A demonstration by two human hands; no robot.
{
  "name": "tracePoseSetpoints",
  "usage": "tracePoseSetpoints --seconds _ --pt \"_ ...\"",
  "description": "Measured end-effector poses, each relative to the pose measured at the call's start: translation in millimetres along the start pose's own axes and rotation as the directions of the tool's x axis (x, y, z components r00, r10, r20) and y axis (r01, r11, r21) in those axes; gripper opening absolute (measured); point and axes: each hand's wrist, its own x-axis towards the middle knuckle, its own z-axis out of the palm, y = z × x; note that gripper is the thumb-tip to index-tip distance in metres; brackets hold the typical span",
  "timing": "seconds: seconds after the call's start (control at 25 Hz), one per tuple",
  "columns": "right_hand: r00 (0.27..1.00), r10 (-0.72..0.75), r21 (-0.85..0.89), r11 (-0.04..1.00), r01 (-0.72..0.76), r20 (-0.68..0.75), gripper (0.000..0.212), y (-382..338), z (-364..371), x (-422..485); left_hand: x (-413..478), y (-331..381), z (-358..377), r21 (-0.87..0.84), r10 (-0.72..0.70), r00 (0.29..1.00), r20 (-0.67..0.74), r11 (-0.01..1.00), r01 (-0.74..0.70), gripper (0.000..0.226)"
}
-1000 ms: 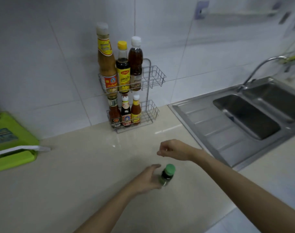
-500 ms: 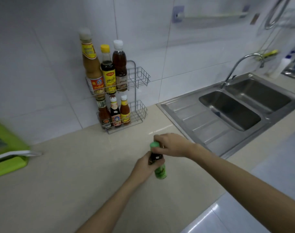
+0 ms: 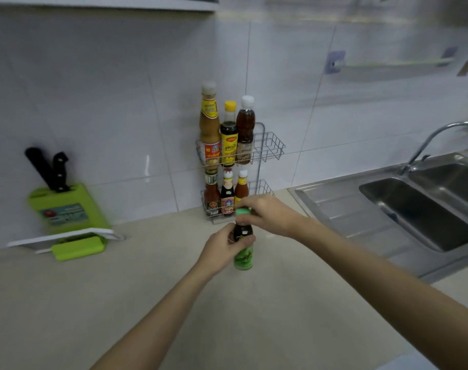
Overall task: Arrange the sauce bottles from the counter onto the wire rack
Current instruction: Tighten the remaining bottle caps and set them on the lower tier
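A small dark sauce bottle with a green cap and green label [image 3: 243, 244] was held upright above the beige tabletop [image 3: 227, 316], in front of the two-tier silver wire rack [image 3: 267, 149] that stood against the white tiled wall. The left hand [image 3: 222, 249] wrapped the bottle's middle, its fingers [image 3: 244, 240] curled around the dark glass. The right hand [image 3: 267, 213] sat over the top, fingers pinching the green cap. Three tall bottles filled the left of the rack's upper tier and three short ones the lower tier; the right end of each was free. A steel sink [image 3: 414, 209] lay to the right, a green knife block [image 3: 67, 206] to the left.
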Motion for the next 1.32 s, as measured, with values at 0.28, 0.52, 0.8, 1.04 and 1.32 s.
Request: tracePoseSetpoints --seconds 0.28,0.52,0.8,1.04,1.32 --pt "0.989 0.041 -0.184 0.983 -0.015 0.141 0.057 -5.5 5.9 5.4 -14.8 -9.1 -2.7 0.006 -0.012 0.999 0.042 1.000 0.012 0.053" --pt "0.962 0.225 -0.237 0.954 -0.185 0.154 0.058 -5.8 10.0 4.5 -20.0 -13.0 2.9 -0.096 -0.009 0.997 0.081 0.995 0.016 0.048" --pt "0.977 0.053 0.012 0.998 -0.057 0.206 0.038 -0.6 0.5 -8.3 -22.0 -11.9 3.9 -0.215 -0.053 0.982 0.183 0.972 0.092 0.040" --pt "0.993 0.058 -0.154 0.987 -0.042 0.102 0.028 -3.3 6.8 -10.8 -30.1 2.3 1.4 -0.337 -0.016 0.944 0.329 0.932 0.133 0.032" --pt "0.988 0.098 -0.317 0.947 -0.055 0.121 0.036 -6.4 11.2 -1.9 -31.0 1.3 8.7 -0.265 -0.046 0.976 0.211 0.959 0.102 0.025"
